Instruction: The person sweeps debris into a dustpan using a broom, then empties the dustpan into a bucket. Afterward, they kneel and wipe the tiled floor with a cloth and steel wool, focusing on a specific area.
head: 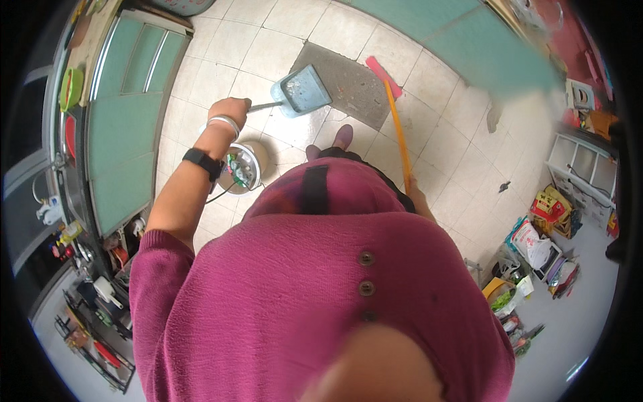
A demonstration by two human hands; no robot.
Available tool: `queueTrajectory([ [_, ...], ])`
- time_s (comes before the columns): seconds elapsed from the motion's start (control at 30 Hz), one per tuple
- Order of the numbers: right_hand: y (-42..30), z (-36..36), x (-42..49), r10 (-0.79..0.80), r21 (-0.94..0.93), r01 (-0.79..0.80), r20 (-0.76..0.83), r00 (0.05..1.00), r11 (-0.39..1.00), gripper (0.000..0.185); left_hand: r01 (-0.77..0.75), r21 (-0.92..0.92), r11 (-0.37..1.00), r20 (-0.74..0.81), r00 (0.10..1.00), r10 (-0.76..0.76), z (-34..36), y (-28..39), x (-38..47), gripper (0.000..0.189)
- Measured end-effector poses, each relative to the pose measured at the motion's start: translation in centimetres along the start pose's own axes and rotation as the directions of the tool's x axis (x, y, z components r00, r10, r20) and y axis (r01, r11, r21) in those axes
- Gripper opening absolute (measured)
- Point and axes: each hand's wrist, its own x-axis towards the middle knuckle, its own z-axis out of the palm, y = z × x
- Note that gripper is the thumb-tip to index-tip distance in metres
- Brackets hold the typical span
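Note:
My left hand (230,111) grips the grey handle of a light blue dustpan (300,95). Its pan overlaps the left side of a grey floor mat (346,83), with specks of dirt in it. Partly hidden beside my body, my right hand (418,195) is closed around the orange stick of a broom (398,133). The pink broom head (384,78) lies at the mat's right edge. Below my left wrist stands a white bucket (256,158) with crumpled wrappers and other rubbish inside; my forearm covers part of it.
Light green cabinets stand along the left (123,135) and the upper right (467,45). Bags (535,241) and a white rack (582,161) line the right side. A small dark scrap (505,186) lies on the tiled floor (452,151). My shoes (344,135) are just below the mat.

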Motion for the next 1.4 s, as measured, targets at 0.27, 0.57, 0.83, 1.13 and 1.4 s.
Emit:
queueTrajectory([
  [0.27, 1.3, 0.8, -3.5, -0.085, 0.273, 0.097, -0.054, 0.995, 0.957, 0.066, -0.191, 0.219, 0.957, 0.033, 0.982, 0.188, -6.6, 1.0, 6.3, 0.019],
  [0.57, -4.4, 11.2, 1.1, 0.128, 0.575, -0.024, -0.141, 0.982, 0.818, 0.069, -0.439, 0.387, 0.811, 0.101, 0.894, 0.436, -11.3, -0.6, 15.0, 0.021],
  [0.83, -22.2, 9.4, -7.4, 0.431, 0.708, -0.383, 0.122, 0.894, 0.593, 0.066, -0.626, 0.457, 0.633, 0.163, 0.758, 0.632, -13.1, -5.2, 21.4, 0.021],
  [1.13, -29.8, 15.9, 0.0, 0.489, 0.629, -0.483, 0.182, 0.853, 0.609, 0.069, -0.667, 0.52, 0.533, 0.22, 0.708, 0.671, -15.1, -2.3, 24.2, 0.021],
  [1.4, -32.9, 20.7, -4.0, 0.321, 0.868, -0.281, 0.151, 0.935, 0.409, 0.061, -0.663, 0.536, 0.523, 0.263, 0.719, 0.643, -13.7, -3.0, 23.9, 0.023],
])
